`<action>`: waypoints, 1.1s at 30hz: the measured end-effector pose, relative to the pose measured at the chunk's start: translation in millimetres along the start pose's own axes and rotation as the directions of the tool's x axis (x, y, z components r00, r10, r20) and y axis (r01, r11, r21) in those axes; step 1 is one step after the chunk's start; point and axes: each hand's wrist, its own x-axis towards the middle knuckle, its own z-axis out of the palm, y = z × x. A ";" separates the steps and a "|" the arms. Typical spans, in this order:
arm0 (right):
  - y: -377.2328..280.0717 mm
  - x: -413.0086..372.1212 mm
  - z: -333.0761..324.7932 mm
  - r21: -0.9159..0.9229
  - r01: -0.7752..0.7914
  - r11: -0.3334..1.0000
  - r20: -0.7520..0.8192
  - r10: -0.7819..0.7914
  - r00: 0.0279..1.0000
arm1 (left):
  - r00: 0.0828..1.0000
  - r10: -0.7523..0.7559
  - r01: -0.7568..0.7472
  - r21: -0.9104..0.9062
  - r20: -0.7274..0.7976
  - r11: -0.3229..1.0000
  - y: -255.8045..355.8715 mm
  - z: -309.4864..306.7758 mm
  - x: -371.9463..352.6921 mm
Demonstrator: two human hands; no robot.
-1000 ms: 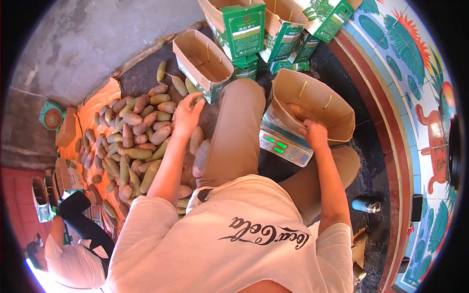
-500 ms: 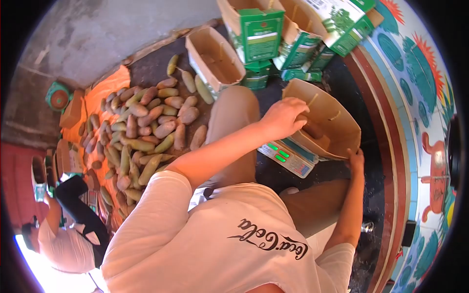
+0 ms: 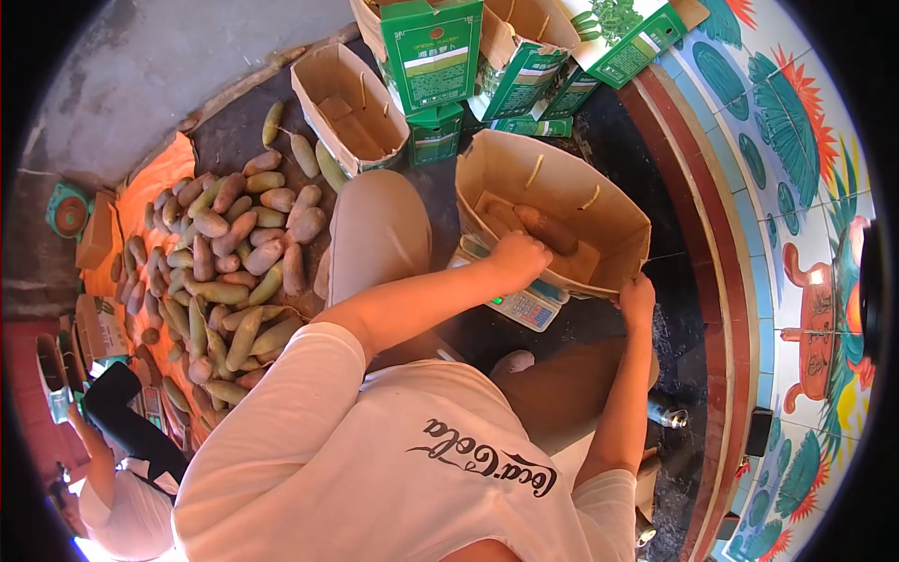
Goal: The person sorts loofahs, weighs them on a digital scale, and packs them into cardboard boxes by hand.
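Note:
An open cardboard box (image 3: pixel 599 201) stands over a digital scale (image 3: pixel 529 309), whose keypad shows below the near side. Inside the box lies a reddish-brown radish (image 3: pixel 546 229), with a second shape beside it partly hidden. My left hand (image 3: pixel 521 261) is closed at the near left rim, its fingertips over the edge. At the near right corner, my right hand (image 3: pixel 637 296) pinches the cardboard.
Many green and reddish radishes (image 3: pixel 239 229) lie piled on an orange sheet at left. Another open box (image 3: pixel 351 108) and green printed cartons (image 3: pixel 433 56) stand beyond my knee. A tiled wall curves along the right. Another person (image 3: pixel 126 510) is at lower left.
My left hand has come back from over the box's left end to its near rim, uncovering the radish inside. My right hand stays at the corner. The whole view has shifted.

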 end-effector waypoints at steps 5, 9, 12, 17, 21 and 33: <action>-37.6 1.2 -14.8 -0.167 0.176 0.970 -0.036 -0.185 0.982 | 0.999 0.042 -0.044 -0.137 -0.022 0.990 -22.2 -31.4 0.2; -139.7 -29.0 -71.8 -0.071 0.160 0.985 0.006 -0.160 0.987 | 0.998 -0.003 -0.016 -0.282 -0.070 0.959 -21.3 -88.5 -6.0; -144.2 -36.5 -94.2 0.308 0.171 0.936 -0.070 -0.157 0.985 | 0.989 -0.077 0.019 -0.419 -0.123 0.908 -10.4 -127.7 -27.6; -68.0 -41.6 -95.7 0.423 0.174 0.889 -0.186 -0.103 0.977 | 0.964 -0.137 -0.013 -0.556 -0.227 0.831 5.7 -196.7 -92.1; -58.2 -77.6 -54.2 0.966 -0.179 0.185 0.151 0.159 0.976 | 0.937 -0.066 -0.140 -0.542 -0.342 0.829 24.3 -240.4 -126.6; -104.6 -131.0 -34.8 0.930 -0.250 -0.269 0.224 -0.121 0.967 | 0.880 0.103 -0.237 -0.242 -0.464 0.941 63.3 -332.3 -154.2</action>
